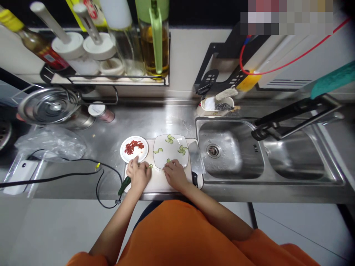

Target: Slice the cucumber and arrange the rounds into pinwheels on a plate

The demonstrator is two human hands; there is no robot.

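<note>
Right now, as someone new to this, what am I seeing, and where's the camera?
No machine here: these are a person's bare left hand and right hand, filmed by a camera worn on the head. On the counter is a board with a square plate of green slices and a knife. A round plate holds red bits. The left hand is at a small green piece, beside a cucumber; the right is at the square plate's near edge. Either grip is unclear.
</note>
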